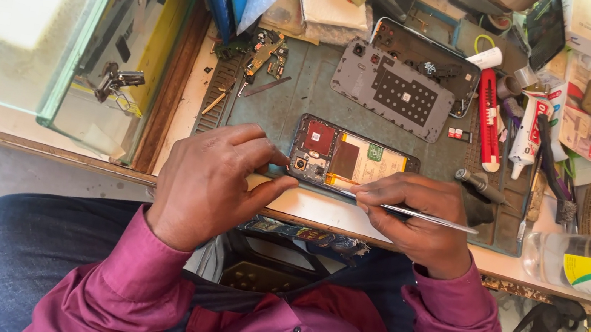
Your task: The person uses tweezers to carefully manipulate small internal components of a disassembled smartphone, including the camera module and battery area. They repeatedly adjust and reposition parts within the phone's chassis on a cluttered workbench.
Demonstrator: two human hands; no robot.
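An opened phone (353, 161) with its back removed lies on a grey-green work mat (296, 105), showing a red part, a circuit board and a pale battery. My left hand (214, 178) grips the phone's left end between thumb and fingers. My right hand (418, 220) holds thin metal tweezers (418, 216), their tip at the phone's near edge by the orange strip. A grey inner phone frame (393, 89) lies farther back on the mat, overlapping a dark phone back (431, 62).
A red-and-white cutter (490, 115), a glue tube (528, 136), a dark screwdriver (483, 185) and small circuit parts (261, 51) lie about the mat. A clear plastic bottle (586, 267) lies at the right edge. A glass case (47, 27) stands left. Packets and boxes crowd the back.
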